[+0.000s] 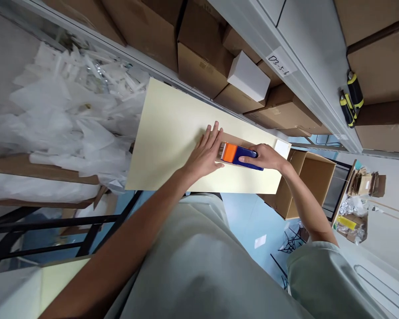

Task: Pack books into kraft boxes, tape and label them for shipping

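Observation:
A flat brown cardboard box [233, 138] lies on a pale cream table top [166, 133]. My left hand [204, 153] presses flat on the box with fingers together and extended. My right hand [266, 156] grips the blue handle of a tape dispenser [239, 155] with an orange body, laid on the box right beside my left hand. A small white patch [281, 147] shows on the table past my right hand.
Shelving [286, 66] with several cardboard boxes and a white box [248, 76] runs behind the table. A heap of clear plastic bags [63, 106] lies at left. An open carton [310, 177] sits past the table on the blue floor. Black-yellow tools [350, 99] hang at right.

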`<state>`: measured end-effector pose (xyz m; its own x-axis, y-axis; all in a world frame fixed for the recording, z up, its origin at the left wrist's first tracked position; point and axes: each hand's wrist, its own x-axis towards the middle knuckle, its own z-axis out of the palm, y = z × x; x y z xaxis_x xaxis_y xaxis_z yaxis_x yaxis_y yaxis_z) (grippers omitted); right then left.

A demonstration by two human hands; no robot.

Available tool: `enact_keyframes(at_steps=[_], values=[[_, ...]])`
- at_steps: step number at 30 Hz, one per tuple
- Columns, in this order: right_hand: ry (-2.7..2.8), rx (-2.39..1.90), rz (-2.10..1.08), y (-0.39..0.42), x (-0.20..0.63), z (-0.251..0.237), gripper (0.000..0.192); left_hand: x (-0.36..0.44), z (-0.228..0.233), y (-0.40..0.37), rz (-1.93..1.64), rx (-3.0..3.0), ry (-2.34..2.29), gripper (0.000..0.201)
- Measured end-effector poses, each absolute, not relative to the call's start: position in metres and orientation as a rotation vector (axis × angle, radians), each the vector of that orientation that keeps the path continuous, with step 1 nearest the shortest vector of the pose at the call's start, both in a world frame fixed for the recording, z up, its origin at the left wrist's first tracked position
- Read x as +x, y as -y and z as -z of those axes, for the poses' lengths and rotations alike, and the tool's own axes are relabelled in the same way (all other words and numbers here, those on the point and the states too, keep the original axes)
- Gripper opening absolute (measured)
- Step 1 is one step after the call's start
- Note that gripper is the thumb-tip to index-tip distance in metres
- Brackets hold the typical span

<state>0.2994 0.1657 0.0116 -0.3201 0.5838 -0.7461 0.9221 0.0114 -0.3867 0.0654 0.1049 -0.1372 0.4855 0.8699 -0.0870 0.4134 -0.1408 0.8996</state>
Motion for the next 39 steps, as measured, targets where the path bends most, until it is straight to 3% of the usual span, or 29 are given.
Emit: enact_keyframes(at_steps=[4, 12, 20, 25, 31, 39], values=[[-1.929, 1.483, 1.245, -0.170, 0.305, -0.008, 0.076, 0.065, 0.139, -0.126, -0.413, 2.040, -1.114, 0.142], [-1.953, 1.427, 1.146, -0.171, 0.305, -0.001, 0.067, 0.073, 0.144, -0.121, -0.226, 2.134, -1.266, 0.127], [-1.972, 1.370, 1.222, -0.172, 0.314, -0.004, 0.063, 0.082, 0.127, -0.128, 0.139, 2.125, -1.353, 0.138], [-1.843, 1.381, 1.349, -0.168, 0.368, -0.017, 0.065, 0.090, 0.125, -0.130, 0.300, 2.104, -1.393, 0.150], [-1.639, 1.443, 1.575, -0.146, 0.464, -0.028, 0.068, 0.099, 0.124, -0.130, 0.390, 2.058, -1.453, 0.151], [-1.562, 1.472, 1.671, -0.134, 0.530, -0.001, 0.075, 0.107, 0.117, -0.132, 0.477, 2.020, -1.505, 0.151]])
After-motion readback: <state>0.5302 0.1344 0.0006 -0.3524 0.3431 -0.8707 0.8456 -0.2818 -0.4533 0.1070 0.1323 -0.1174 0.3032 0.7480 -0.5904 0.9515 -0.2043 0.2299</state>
